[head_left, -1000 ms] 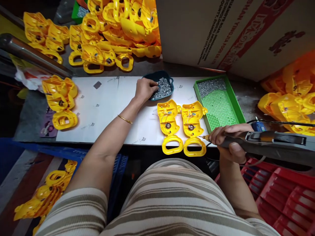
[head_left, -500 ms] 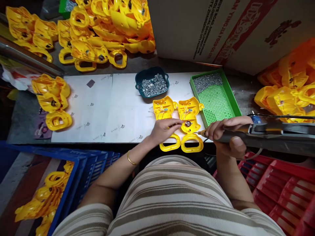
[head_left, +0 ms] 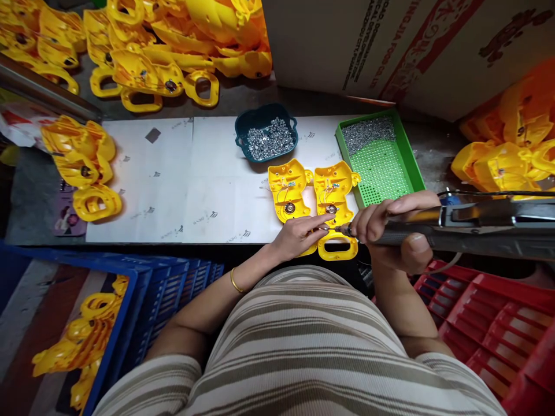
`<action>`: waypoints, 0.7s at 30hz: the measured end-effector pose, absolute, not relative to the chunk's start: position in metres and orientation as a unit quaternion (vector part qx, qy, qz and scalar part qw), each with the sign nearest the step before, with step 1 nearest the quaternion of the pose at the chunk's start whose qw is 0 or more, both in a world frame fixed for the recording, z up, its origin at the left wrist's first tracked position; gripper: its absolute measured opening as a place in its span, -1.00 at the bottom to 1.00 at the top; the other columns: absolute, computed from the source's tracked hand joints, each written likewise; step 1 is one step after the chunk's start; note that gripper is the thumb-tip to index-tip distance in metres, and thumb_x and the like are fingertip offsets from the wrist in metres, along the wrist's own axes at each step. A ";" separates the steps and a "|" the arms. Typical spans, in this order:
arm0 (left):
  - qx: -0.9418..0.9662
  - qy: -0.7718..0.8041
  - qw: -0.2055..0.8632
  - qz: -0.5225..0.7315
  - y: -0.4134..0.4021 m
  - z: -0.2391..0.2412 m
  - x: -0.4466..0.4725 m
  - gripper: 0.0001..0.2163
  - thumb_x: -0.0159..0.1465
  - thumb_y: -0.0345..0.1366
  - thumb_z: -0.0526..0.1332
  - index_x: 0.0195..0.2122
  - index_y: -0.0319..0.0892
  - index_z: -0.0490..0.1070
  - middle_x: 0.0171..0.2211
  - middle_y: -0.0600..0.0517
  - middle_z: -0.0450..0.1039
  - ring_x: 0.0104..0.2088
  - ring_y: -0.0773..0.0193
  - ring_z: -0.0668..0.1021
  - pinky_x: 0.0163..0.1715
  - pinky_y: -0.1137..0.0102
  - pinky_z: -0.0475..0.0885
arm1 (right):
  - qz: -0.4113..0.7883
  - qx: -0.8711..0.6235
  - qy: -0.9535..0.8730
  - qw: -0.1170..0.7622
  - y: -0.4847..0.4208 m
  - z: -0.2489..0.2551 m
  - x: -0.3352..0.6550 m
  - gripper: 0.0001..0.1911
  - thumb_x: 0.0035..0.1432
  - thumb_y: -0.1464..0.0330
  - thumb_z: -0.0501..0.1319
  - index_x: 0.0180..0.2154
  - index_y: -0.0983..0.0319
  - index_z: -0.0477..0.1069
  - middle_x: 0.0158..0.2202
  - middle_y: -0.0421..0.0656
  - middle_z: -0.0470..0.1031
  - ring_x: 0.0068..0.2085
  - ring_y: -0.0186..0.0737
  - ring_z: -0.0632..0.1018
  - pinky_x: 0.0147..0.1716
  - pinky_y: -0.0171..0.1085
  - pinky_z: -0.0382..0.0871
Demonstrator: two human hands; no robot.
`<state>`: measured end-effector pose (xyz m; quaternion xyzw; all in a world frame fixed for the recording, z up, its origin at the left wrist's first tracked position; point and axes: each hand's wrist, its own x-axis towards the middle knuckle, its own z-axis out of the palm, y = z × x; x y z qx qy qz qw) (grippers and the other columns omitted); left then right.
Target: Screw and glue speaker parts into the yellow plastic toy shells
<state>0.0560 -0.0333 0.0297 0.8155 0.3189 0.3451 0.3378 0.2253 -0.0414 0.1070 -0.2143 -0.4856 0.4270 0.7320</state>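
Two yellow plastic shells lie side by side at the table's front edge, the left shell (head_left: 287,180) and the right shell (head_left: 333,180), each with thin wires, a round metal part and a ring-shaped handle. My right hand (head_left: 396,228) is wrapped round an electric screwdriver (head_left: 485,234), held level with its bit pointing left. At the bit's tip, over the right shell's lower part, my left hand (head_left: 303,234) has its fingers pinched together. Whatever is between those fingertips is too small to make out. My left hand partly covers the left shell's handle.
A dark teal bowl (head_left: 243,140) holds small metal pieces, and a green tray (head_left: 410,156) holds many small screws. Yellow shells (head_left: 173,46) are piled at the back. A cardboard box (head_left: 321,52) stands behind. Crates, blue (head_left: 165,300) and red (head_left: 477,323), flank me.
My left hand has moved from the right shell's round part down to the screwdriver's tip. The bit has shifted left to meet the fingers. The view has tilted slightly.
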 end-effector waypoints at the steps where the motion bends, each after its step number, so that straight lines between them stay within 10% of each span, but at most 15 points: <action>1: 0.815 0.319 0.340 0.343 -0.034 0.029 0.056 -0.70 0.35 -0.27 0.17 0.08 -0.22 0.42 -0.12 -0.08 0.60 -0.27 0.35 0.65 -0.24 0.51 0.53 | 0.429 -0.218 -0.483 0.731 -0.041 0.107 0.225 -0.78 0.14 0.26 0.21 -0.17 0.18 0.40 -0.63 -0.32 0.26 -0.69 -0.35 0.31 -0.72 -0.31 0.24; 21: 0.811 0.311 0.355 0.347 -0.036 0.028 0.060 -0.59 0.35 -0.27 0.17 0.21 -0.17 0.27 -0.13 -0.03 0.58 -0.41 0.44 0.58 -0.36 0.55 0.49 | 0.449 -0.244 -0.512 0.691 -0.041 0.103 0.230 -0.73 0.13 0.18 0.24 -0.14 0.14 0.40 -0.63 -0.33 0.29 -0.69 -0.32 0.31 -0.59 -0.20 0.39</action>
